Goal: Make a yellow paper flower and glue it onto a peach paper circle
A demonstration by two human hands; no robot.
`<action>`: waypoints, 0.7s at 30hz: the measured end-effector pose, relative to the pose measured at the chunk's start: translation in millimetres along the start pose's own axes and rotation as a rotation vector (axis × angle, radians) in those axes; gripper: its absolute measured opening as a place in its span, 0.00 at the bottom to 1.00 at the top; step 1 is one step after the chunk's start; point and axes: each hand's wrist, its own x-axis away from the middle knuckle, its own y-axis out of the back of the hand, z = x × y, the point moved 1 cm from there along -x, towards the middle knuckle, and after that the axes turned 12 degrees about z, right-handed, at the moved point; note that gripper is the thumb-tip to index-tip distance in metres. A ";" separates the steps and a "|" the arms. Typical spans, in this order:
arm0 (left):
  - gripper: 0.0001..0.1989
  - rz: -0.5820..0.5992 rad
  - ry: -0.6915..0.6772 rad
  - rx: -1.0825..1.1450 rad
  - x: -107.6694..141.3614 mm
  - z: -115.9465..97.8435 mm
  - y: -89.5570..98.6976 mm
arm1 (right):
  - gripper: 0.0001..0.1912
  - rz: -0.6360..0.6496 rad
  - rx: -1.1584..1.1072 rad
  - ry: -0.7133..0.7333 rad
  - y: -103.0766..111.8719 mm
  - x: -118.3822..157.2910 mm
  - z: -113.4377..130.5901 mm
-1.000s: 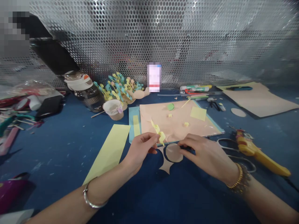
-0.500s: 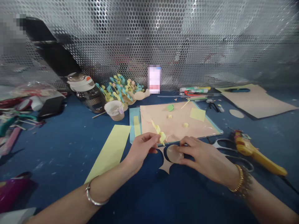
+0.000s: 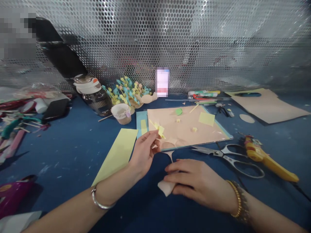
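Note:
My left hand (image 3: 145, 150) pinches a small yellow paper piece (image 3: 160, 131) over the near edge of the peach sheet (image 3: 170, 121). Lower and to the right, my right hand (image 3: 191, 181) lies low over the blue table with its fingers bent around a pale paper piece (image 3: 166, 187), mostly hidden under them. A thin paper scrap (image 3: 170, 155) shows just beyond those fingers. On the peach sheet are a green paper bit (image 3: 178, 111), a yellow square (image 3: 206, 119) and tiny yellow bits (image 3: 194, 129). A long yellow strip (image 3: 118, 153) lies left of my left hand.
Scissors (image 3: 224, 153) and a yellow glue gun (image 3: 269, 160) lie at the right. Behind my left hand stand a small cup (image 3: 121, 113), a lidded jar (image 3: 97, 100) and a paper flower bunch (image 3: 128, 90). Tools and a purple object (image 3: 14, 197) lie far left.
My right hand has moved toward me and slightly left, with the pale paper under its fingers. My left hand has shifted slightly up and left with the yellow piece. The scissors show more fully.

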 end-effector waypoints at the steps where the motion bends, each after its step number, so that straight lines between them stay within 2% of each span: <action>1: 0.11 -0.005 -0.020 0.008 0.3 -0.8 -0.2 | 0.12 0.028 0.017 0.005 -1.8 -0.2 0.9; 5: 0.11 -0.033 -0.070 0.024 1.0 -0.2 0.6 | 0.11 0.029 0.123 -0.123 6.3 5.8 -6.6; 8: 0.10 -0.048 -0.082 0.021 0.7 1.5 1.3 | 0.10 -0.082 0.188 -0.209 15.4 10.6 -11.6; 11: 0.10 -0.040 -0.091 0.013 0.9 2.0 0.9 | 0.11 -0.156 0.186 -0.213 13.2 9.9 -9.0; 16: 0.09 -0.012 -0.116 -0.015 3.0 1.9 -0.5 | 0.18 0.032 0.157 -0.154 -0.2 5.0 -2.1; 21: 0.08 0.011 -0.118 -0.079 4.0 1.0 -1.2 | 0.16 0.051 0.181 -0.157 3.1 6.6 -7.0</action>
